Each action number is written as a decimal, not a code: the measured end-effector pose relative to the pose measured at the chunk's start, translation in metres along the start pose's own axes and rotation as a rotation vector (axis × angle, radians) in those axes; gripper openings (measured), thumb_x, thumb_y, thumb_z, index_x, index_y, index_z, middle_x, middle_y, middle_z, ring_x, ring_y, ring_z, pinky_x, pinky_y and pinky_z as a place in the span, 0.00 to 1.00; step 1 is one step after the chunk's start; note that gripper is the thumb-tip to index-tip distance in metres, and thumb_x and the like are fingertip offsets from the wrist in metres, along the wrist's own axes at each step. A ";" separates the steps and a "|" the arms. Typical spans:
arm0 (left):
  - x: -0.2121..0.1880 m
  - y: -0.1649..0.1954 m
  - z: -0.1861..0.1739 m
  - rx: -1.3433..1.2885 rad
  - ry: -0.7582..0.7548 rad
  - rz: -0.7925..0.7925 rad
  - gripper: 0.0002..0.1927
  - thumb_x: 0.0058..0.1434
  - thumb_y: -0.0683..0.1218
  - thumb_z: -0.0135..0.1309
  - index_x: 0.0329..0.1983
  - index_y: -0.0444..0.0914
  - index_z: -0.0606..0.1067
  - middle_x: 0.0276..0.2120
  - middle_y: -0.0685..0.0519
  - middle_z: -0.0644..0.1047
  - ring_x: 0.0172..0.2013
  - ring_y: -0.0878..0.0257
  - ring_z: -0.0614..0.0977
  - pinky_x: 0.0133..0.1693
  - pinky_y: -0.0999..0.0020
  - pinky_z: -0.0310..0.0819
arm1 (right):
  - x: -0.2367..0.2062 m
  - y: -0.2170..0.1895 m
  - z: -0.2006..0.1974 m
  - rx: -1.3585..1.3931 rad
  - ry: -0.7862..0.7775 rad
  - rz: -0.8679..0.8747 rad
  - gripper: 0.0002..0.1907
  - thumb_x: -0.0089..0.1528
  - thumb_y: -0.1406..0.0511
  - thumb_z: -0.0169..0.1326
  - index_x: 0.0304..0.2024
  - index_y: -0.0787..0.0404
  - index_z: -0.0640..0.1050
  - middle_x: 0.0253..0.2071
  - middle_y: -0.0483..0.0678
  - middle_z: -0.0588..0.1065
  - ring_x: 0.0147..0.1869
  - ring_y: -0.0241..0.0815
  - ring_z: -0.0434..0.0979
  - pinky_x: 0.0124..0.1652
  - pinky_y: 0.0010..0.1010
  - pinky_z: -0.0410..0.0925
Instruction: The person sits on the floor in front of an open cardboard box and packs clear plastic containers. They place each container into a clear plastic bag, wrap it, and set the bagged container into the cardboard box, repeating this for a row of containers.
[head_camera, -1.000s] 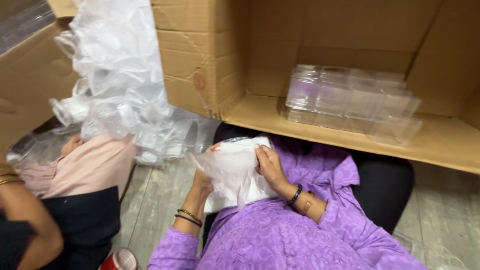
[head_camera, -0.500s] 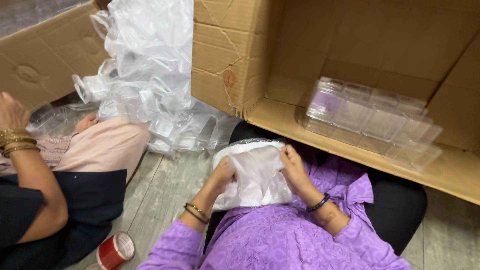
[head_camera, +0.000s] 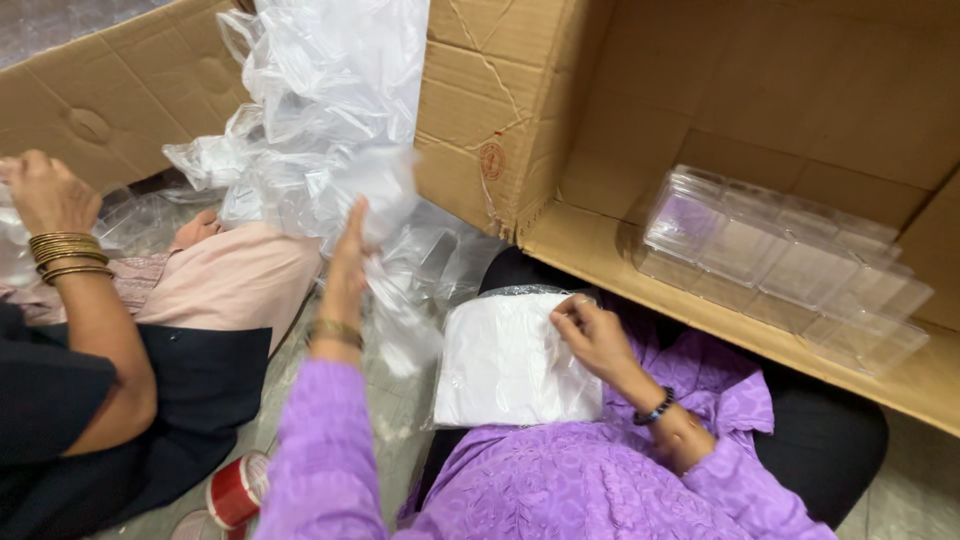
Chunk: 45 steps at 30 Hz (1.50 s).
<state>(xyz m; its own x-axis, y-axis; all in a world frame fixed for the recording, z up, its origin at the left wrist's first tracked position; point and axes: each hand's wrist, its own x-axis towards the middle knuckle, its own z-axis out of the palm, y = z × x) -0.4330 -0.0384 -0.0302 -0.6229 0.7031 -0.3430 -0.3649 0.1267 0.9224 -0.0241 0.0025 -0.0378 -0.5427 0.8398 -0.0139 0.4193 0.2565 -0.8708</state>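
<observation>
Two hands working apart: right hand (head_camera: 590, 335) pinching the top edge of the white packet (head_camera: 515, 365) lying on the lap; left hand (head_camera: 350, 262), fingers extended and released, reaching up-left into the clear plastic bags (head_camera: 320, 120).

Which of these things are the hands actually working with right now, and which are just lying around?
In hand:
- white packet on the lap, right hand resting on it
- heap of clear plastic bags, left hand raised against it

Lying about:
- clear plastic boxes inside the cardboard carton
- red tape roll
- neighbour's hand
</observation>
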 end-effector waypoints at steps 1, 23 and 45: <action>0.025 0.012 -0.003 0.095 0.039 0.021 0.39 0.55 0.73 0.55 0.66 0.51 0.70 0.35 0.61 0.79 0.26 0.70 0.72 0.27 0.69 0.70 | -0.002 -0.002 -0.010 0.025 0.014 0.016 0.11 0.64 0.62 0.58 0.39 0.65 0.78 0.23 0.48 0.75 0.25 0.35 0.73 0.28 0.28 0.67; -0.141 -0.025 0.183 0.433 -0.693 0.032 0.26 0.72 0.58 0.37 0.56 0.33 0.74 0.34 0.44 0.83 0.27 0.61 0.84 0.17 0.72 0.70 | -0.053 0.199 -0.264 -0.654 0.753 0.543 0.48 0.49 0.50 0.71 0.66 0.62 0.67 0.65 0.65 0.62 0.62 0.69 0.70 0.57 0.53 0.69; -0.161 -0.076 0.290 0.163 -0.842 0.190 0.25 0.76 0.56 0.33 0.58 0.32 0.69 0.37 0.46 0.82 0.29 0.64 0.84 0.25 0.74 0.76 | 0.019 0.124 -0.174 -0.456 0.612 0.246 0.42 0.49 0.51 0.72 0.56 0.64 0.68 0.60 0.63 0.63 0.56 0.65 0.73 0.54 0.51 0.70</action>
<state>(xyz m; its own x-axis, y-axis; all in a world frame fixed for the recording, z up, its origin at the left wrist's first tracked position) -0.1043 0.0412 0.0066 0.0781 0.9969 0.0044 -0.1637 0.0085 0.9865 0.1436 0.1334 -0.0604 0.0444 0.9772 0.2076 0.8028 0.0888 -0.5896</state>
